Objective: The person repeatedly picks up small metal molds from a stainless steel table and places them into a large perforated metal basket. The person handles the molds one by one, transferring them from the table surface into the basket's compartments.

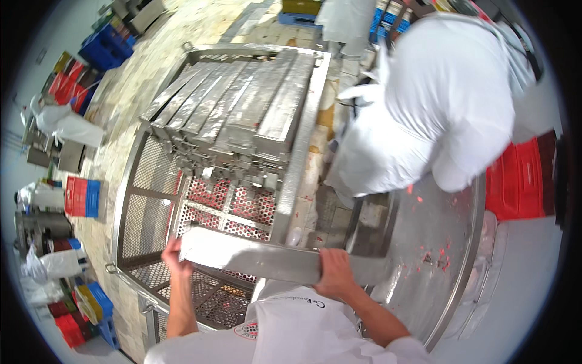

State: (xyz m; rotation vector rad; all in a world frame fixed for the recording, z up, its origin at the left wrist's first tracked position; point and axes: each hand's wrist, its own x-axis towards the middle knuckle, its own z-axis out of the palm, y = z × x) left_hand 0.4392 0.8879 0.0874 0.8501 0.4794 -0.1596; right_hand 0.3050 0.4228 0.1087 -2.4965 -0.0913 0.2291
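Observation:
Between my hands is a long shiny steel mould (254, 258), held crosswise in front of my apron. My left hand (174, 255) is closed around its left end. Toward its right part, my right hand (335, 273) has its fingers wrapped over the top edge. The mould lies over the near side of a large metal cage (123, 200) with mesh walls and a perforated floor. In the far half of that cage, several similar long steel moulds (227, 100) rest side by side. Their near ends carry metal fittings. The mould's right end reaches toward a steel table.
Close on the right, a co-worker in white (430, 97) bends over the steel table (448, 224), which carries red scraps. A red crate (515, 182) stands beyond it. Across the tiled floor at left are stacked crates (82, 197) and another person in white (66, 121).

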